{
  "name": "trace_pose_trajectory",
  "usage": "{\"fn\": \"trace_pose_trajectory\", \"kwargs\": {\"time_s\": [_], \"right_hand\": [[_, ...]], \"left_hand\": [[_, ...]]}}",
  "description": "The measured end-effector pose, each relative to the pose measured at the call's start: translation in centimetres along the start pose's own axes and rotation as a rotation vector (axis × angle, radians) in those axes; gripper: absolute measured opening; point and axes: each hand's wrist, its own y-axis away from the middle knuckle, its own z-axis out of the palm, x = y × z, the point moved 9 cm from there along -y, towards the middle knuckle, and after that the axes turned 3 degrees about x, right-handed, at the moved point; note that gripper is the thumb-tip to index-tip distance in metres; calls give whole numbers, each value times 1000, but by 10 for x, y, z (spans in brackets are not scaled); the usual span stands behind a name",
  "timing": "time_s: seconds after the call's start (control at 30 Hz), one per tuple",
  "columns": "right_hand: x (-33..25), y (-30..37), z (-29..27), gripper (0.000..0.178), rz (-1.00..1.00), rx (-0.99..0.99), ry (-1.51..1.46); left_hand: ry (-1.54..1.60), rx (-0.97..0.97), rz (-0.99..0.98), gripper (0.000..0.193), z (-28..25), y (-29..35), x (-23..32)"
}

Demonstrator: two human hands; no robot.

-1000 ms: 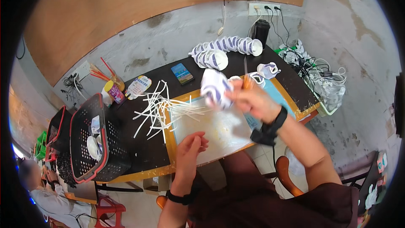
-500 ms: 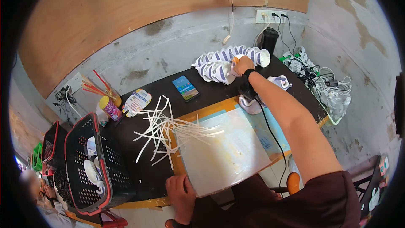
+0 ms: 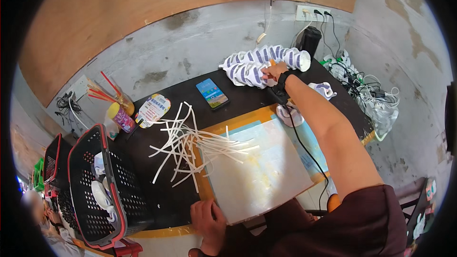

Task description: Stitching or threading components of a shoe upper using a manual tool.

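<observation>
My right hand (image 3: 275,72) reaches across the table to two rows of nested white cloth pieces with purple bands (image 3: 243,75), its fingers touching the nearer row. A black corded tool (image 3: 276,96) shows beneath that hand and wrist, with an orange tip by the fingers; the hand seems closed around it, though the grip is partly hidden. My left hand (image 3: 208,221) rests with curled fingers at the table's front edge, beside the near left corner of a pale, stained board (image 3: 259,176). Whatever it may hold is hidden.
Loose white strips (image 3: 185,145) overlap the board's left side. A phone (image 3: 212,93) lies behind them. At left stands a black basket (image 3: 133,200) with cloth pieces inside. A cloth piece (image 3: 289,115) sits near my right forearm. Tangled cables (image 3: 376,93) fill the right corner.
The view has shifted slightly. My right hand stays at the nested cloth pieces, its fingers now a little more spread along the nearer row. My left hand keeps its place.
</observation>
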Motion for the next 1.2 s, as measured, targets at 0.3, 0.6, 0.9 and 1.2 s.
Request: {"fn": "trace_pose_trajectory", "kwargs": {"time_s": [0.3,0.6,0.9,1.2], "right_hand": [[-40,106,-37,34,-478,-199,632],[-13,208,-45,20,-907,-20,1075],[5,210,-50,18,-843,-140,1056],[23,249,-59,17,-442,-558,49]], "left_hand": [[-4,7,19,11,-4,-1,6],[-12,60,72,9,-4,1,10],[-8,87,99,6,-6,2,12],[49,103,42,11,-11,-1,9]]}}
